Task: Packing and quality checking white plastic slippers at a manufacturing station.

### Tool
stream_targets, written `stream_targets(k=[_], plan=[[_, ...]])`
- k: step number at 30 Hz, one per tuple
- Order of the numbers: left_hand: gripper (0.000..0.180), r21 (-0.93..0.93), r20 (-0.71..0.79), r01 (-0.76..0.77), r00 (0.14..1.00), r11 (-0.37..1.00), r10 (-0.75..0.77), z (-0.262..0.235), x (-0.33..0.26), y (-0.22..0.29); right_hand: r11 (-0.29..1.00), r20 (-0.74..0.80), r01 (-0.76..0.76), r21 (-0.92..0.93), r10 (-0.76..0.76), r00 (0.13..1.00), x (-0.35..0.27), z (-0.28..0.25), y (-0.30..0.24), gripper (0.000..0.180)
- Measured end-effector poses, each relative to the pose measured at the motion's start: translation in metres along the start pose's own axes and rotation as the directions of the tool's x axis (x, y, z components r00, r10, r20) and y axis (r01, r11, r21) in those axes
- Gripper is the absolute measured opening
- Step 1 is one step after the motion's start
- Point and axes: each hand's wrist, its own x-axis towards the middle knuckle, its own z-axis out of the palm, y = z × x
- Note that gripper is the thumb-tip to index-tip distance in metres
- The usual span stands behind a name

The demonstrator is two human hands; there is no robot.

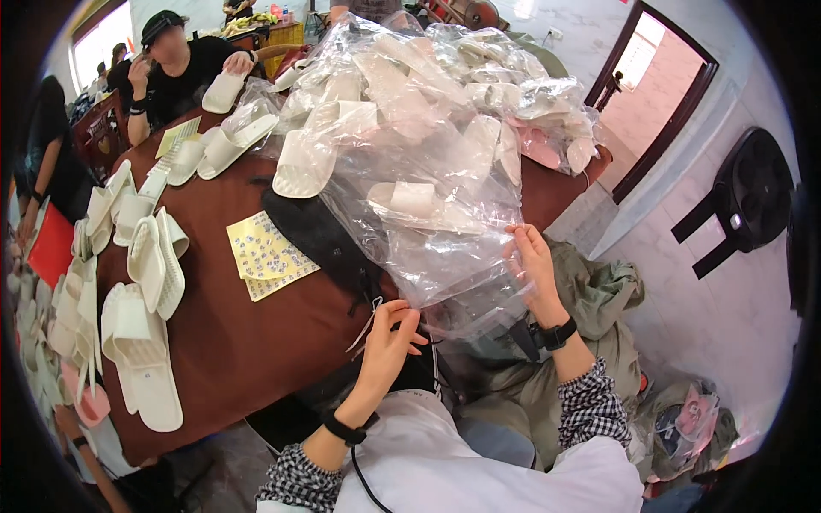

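A large transparent plastic bag [453,265] full of off-white slippers lies over the table's near right edge. My left hand [389,342] pinches the bag's near rim at its left corner. Farther right, my right hand [537,272] is closed on the rim's other side, so the bag's mouth is stretched between both hands. One off-white slipper [412,200] lies inside, close to the mouth. Another slipper [305,162] sits at the bag's left side; whether it is inside I cannot tell. A black strap-like item [316,231] runs partly beneath the bag.
Yellow sticker sheets [267,256] rest on the brown-covered table [239,368]. Several loose slippers [141,342] line its left side. Across the table, a person [171,68] holds a slipper [224,91]. Other people's arms show at the left. Greenish cloth [590,291] hangs by my right hand.
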Motion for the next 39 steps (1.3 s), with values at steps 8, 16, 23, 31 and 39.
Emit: stream_targets(k=[8,16,23,31,39], plan=[[0.019,-0.389,-0.068,0.071,0.992,0.919,-0.106,-0.009,-0.006,-0.013,0.997,-0.139,0.075,0.0,-0.074,0.988,-0.003,0.002,0.004,0.019],[0.028,0.126,0.113,-0.096,0.99,0.987,0.082,-0.06,-0.053,0.017,0.995,-0.083,0.09,-0.045,-0.093,0.992,-0.009,-0.001,0.003,0.022],[0.067,-0.279,-0.244,-0.306,0.939,0.91,0.241,-0.065,-0.033,0.041,0.981,0.2,-0.064,-0.184,0.101,0.975,-0.017,0.013,-0.011,0.027],[0.085,-0.685,-0.108,-0.176,0.984,0.707,0.14,-0.094,-0.03,0.065,0.987,0.786,-0.149,-0.058,0.137,0.604,0.036,0.023,-0.027,0.057],[0.081,-0.496,-0.006,-0.185,0.978,0.848,0.21,-0.076,0.014,0.09,0.675,0.592,0.476,-0.564,-0.072,0.803,0.149,0.038,-0.007,0.055]])
